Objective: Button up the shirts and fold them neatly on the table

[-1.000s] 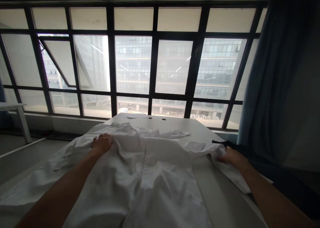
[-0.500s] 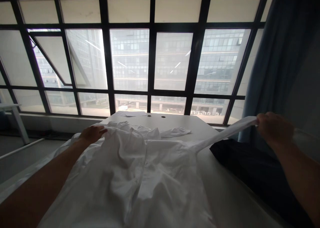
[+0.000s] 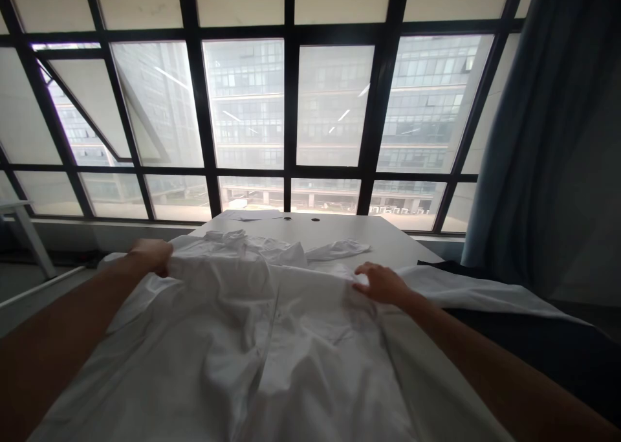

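A white shirt (image 3: 310, 338) with a front placket lies spread and wrinkled before me. My left hand (image 3: 151, 255) is closed on the cloth at its upper left. My right hand (image 3: 383, 283) rests at the shirt's upper right shoulder, palm down, with a gap between thumb and fingers. One white sleeve (image 3: 475, 290) stretches out to the right, passing behind my right wrist and over a dark cloth (image 3: 538, 338). Behind the shirt's top edge lies more crumpled white cloth (image 3: 286, 251); I cannot tell whether it is part of the same garment.
The white table (image 3: 369, 228) reaches back toward a large black-framed window (image 3: 291, 105). Two dark round holes and some flat white sheets (image 3: 252, 215) are at its far end. A blue-grey curtain (image 3: 514, 138) hangs at right. Another white table (image 3: 29, 235) stands at left.
My right hand has let go of the sleeve's end and come left to the shoulder. The sleeve now lies over the dark cloth. My left hand has moved a little left.
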A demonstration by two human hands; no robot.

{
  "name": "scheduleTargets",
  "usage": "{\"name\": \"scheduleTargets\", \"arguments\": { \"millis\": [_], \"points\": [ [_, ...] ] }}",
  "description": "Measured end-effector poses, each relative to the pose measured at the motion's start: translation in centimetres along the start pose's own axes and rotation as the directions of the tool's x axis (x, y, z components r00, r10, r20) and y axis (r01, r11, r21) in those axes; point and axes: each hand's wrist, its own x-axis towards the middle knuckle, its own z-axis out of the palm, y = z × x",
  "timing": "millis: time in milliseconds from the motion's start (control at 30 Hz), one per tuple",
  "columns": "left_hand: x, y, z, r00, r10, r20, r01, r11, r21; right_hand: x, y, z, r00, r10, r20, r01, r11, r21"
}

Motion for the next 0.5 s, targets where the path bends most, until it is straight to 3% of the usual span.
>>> {"name": "scheduleTargets", "arguments": {
  "millis": [67, 133, 200, 233, 267, 300, 333, 400, 433, 500],
  "points": [
    [-0.6, -0.4, -0.5, 0.996, 0.081, -0.023, -0.078, 0.993, 0.087, -0.6, -2.6, 2.8, 0.99, -0.114, 0.087, 0.102, 0.986, 0.134],
    [-1.5, -0.6, -0.5, 0.966, 0.089, -0.242, -0.067, 0.993, 0.096, -1.3, -4.1, 5.2, 0.991, -0.028, 0.134, 0.01, 0.991, 0.135],
    [-2.4, -0.6, 0.0, 0.85, -0.032, -0.526, 0.062, 0.997, 0.038, -1.7, -4.7, 6.6, 0.988, 0.047, 0.144, -0.063, 0.992, 0.106],
    [-2.8, -0.5, 0.6, 0.783, -0.102, -0.613, 0.119, 0.993, -0.013, -1.9, -4.6, 6.9, 0.988, 0.058, 0.146, -0.072, 0.993, 0.096],
    [-3.2, -0.4, 1.2, 0.761, -0.154, -0.631, 0.152, 0.987, -0.057, -2.1, -4.4, 6.9, 0.987, 0.049, 0.154, -0.063, 0.994, 0.093],
    [-3.3, -0.2, 2.0, 0.793, -0.169, -0.585, 0.154, 0.985, -0.076, -2.2, -4.0, 6.8, 0.986, 0.037, 0.166, -0.052, 0.994, 0.091],
    [-3.4, 0.0, 2.7, 0.855, -0.154, -0.495, 0.131, 0.988, -0.081, -2.5, -3.4, 6.6, 0.984, 0.029, 0.177, -0.045, 0.995, 0.087],
    [-3.5, 0.4, 4.2, 0.963, -0.123, -0.242, 0.087, 0.984, -0.154, -3.1, -1.9, 6.1, 0.98, 0.022, 0.198, -0.037, 0.997, 0.074],
    [-3.5, 0.7, 4.8, 0.982, -0.126, -0.139, 0.094, 0.971, -0.221, -3.5, -0.9, 5.9, 0.978, 0.018, 0.206, -0.032, 0.997, 0.065],
    [-3.7, 1.3, 5.5, 0.983, -0.17, -0.071, 0.129, 0.911, -0.391, -4.3, 0.9, 5.6, 0.975, -0.004, 0.222, -0.007, 0.999, 0.049]
  ]
}}
